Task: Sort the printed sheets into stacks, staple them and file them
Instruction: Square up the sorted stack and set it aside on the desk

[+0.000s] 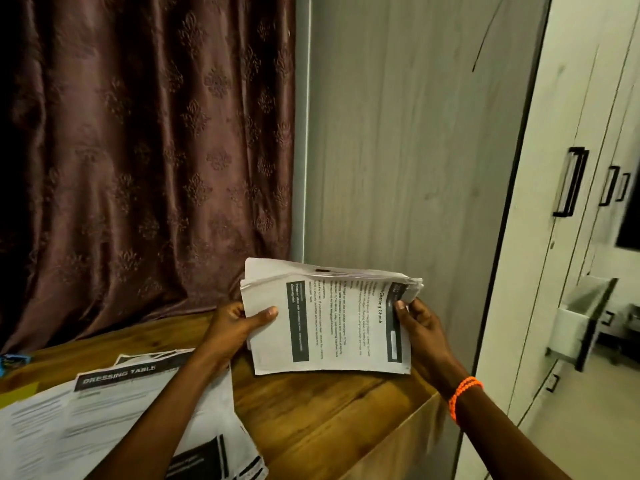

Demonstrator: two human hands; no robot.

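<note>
A thick stack of printed sheets (332, 323) is held just above the wooden table (311, 410), its top page turned sideways with dark header bars. My left hand (239, 323) grips the stack's left edge, thumb on top. My right hand (419, 323) grips the right edge, thumb on the top page; an orange bead bracelet circles that wrist. More printed sheets (114, 410) lie spread on the table at the lower left, the top one headed "DRESSING TABLE". My left forearm crosses over them.
A brown patterned curtain (145, 150) hangs behind the table. A grey wardrobe side panel (408, 150) stands right behind the stack. White cupboard doors with black handles (571, 181) and an open drawer (585, 320) are to the right. The table's right edge runs below my right wrist.
</note>
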